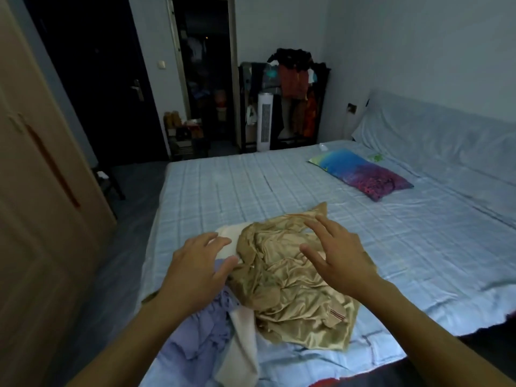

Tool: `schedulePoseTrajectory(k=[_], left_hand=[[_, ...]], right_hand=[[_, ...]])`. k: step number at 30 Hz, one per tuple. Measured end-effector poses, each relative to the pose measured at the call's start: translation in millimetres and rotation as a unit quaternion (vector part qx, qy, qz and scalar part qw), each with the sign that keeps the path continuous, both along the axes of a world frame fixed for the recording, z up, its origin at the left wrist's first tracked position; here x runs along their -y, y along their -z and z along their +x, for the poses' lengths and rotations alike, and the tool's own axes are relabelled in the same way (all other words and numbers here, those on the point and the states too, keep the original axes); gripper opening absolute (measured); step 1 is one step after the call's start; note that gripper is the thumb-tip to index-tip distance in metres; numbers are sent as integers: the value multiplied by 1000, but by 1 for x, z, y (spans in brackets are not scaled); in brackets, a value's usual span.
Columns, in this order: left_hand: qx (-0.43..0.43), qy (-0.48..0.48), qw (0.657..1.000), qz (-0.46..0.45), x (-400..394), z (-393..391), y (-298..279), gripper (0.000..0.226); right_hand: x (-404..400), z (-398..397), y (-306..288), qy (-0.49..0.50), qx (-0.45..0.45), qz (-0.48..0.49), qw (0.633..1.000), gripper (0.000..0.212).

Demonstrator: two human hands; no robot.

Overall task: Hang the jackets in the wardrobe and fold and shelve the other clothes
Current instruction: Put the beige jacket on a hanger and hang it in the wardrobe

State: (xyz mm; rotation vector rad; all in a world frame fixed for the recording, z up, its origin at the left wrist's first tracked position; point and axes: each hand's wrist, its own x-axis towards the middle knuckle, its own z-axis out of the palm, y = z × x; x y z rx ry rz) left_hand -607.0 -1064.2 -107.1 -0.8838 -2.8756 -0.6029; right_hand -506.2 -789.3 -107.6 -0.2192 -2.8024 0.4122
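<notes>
A crumpled shiny gold garment (pixel 287 286) lies on top of a pile at the near corner of the bed (pixel 391 247). Under it show a lilac garment (pixel 201 336) and a cream one (pixel 240 356). My left hand (pixel 195 263) hovers over the pile's left side with fingers spread, its fingertips near the gold cloth's edge. Spread just as wide, my right hand (pixel 337 252) hangs just above the gold garment. Neither hand holds anything. The wardrobe (pixel 36 191) stands at the left with its doors closed.
A colourful pillow (pixel 363 173) lies further up the bed. Beyond the bed's far end are a clothes rack (pixel 296 101) loaded with garments, a white tower fan (pixel 264 121) and an open doorway (pixel 206 79). A strip of floor (pixel 131 219) runs between the bed and the wardrobe.
</notes>
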Motion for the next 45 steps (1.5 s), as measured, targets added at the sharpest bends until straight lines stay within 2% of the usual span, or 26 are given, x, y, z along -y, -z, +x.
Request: schedulePoseTrajectory(k=[10,14,17,19,23,27,33,37,40,45], left_hand=[[40,-30,998,-26,-59,-70,33,83],[63,-13,997,-34,-89,-120,55,86],[82,-15,995,-53,-110,-166,67,72],[106,-21,993,-53,-119,-196,76,64],[133,-26,991,-7,-121,-248,93,54],[135,-45,989,25,-104,-283,116,43],[147,-113,983,4,-75,-292,143,40],[182,-136,974,-1,-69,-282,156,48],[168,-155,973,2,-75,-268,160,52],[165,-222,961,-10,-95,-236,186,35]], right_hand=[[-42,-74,45,-46,31,-69,996,66],[-62,-111,58,-32,57,-44,997,67],[-78,-150,55,-19,92,-15,996,72],[-81,-178,52,-21,103,-6,994,67],[-84,-225,57,-32,99,12,994,59],[-87,-254,80,-47,136,4,990,58],[-88,-290,110,-95,178,3,979,56],[-94,-311,128,-133,185,-21,973,55],[-100,-325,136,-157,194,-44,967,55],[-130,-340,147,-230,194,-55,952,61]])
